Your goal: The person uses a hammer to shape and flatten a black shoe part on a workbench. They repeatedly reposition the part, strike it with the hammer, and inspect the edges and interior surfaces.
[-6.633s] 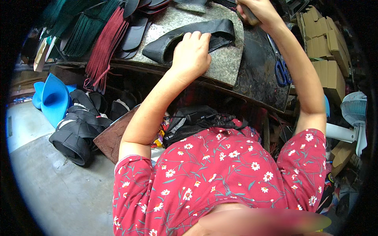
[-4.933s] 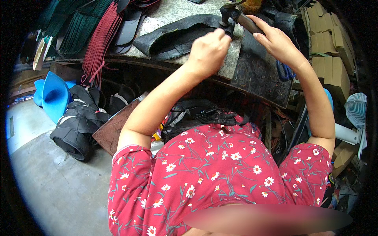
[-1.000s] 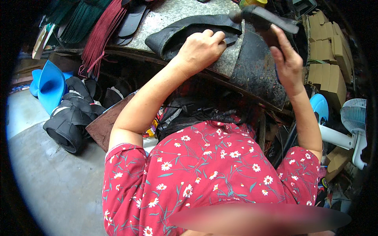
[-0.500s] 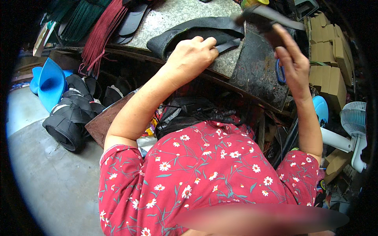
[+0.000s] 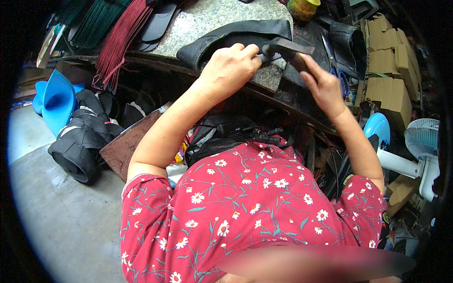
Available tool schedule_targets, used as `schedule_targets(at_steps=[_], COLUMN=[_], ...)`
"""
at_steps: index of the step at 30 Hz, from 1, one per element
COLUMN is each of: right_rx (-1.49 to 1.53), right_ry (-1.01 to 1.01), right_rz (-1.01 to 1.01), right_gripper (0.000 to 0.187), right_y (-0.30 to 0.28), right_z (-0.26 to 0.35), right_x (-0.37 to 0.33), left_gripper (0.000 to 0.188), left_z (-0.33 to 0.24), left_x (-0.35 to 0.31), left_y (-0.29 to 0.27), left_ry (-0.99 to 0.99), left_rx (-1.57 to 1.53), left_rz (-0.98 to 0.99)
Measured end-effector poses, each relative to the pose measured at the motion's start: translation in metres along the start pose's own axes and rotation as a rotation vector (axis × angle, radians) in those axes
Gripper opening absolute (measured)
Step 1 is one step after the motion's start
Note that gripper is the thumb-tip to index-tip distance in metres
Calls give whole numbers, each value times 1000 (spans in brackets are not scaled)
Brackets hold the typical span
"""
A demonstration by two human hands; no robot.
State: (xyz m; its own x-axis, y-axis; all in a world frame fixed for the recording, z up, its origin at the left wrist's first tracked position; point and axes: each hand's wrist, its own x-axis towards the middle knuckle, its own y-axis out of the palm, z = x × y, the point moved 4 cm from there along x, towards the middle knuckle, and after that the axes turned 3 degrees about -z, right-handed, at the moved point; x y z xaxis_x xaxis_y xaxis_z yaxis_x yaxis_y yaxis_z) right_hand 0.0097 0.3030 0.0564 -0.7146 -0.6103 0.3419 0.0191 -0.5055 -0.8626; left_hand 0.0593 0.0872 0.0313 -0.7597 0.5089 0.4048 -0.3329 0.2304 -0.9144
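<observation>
On the stone slab (image 5: 207,19), a black leather piece (image 5: 255,29) lies with its edge folded up into a curved wall. My left hand (image 5: 230,69) is closed, its fingers pinching the near edge of the leather. A hammer (image 5: 295,45) with a dark metal head is gripped in my right hand (image 5: 324,88). Its striking face meets the leather edge just right of my left fingertips; whether it touches or hovers I cannot tell. Blue-handled scissors (image 5: 340,81) lie beyond my right hand, next to a rolled black sheet (image 5: 348,47).
Bundles of dark green and red cords (image 5: 123,40) hang at the bench's left, beside black sole-shaped pieces (image 5: 159,27). A yellow-lidded jar (image 5: 304,8) stands at the back. Cardboard pieces (image 5: 389,96) and a white fan (image 5: 421,151) are at right. Black shoe-like items (image 5: 78,151) and blue foam (image 5: 59,101) sit left.
My right hand has swung the hammer down and left, from above the bench's right side to the leather edge. The scissors and rolled sheet now show. My left hand has stayed put.
</observation>
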Motion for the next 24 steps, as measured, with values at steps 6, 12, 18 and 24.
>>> schedule_targets(at_steps=[6, 12, 18, 24], right_rx=[203, -74, 250, 186], right_ry=[19, 89, 135, 98], right_rz=[-234, -1, -250, -198], right_gripper=[43, 41, 47, 45], right_y=[-13, -5, -10, -6], right_z=[-24, -42, -20, -25], right_x=[-9, -22, -15, -12], left_gripper=[15, 16, 4, 9], left_z=[1, 2, 2, 4], left_x=[-1, 1, 0, 22], left_y=[-2, 1, -2, 15], left_ry=[-14, -27, 1, -69], left_rx=[-9, -18, -29, 46], left_rz=[0, 39, -52, -21])
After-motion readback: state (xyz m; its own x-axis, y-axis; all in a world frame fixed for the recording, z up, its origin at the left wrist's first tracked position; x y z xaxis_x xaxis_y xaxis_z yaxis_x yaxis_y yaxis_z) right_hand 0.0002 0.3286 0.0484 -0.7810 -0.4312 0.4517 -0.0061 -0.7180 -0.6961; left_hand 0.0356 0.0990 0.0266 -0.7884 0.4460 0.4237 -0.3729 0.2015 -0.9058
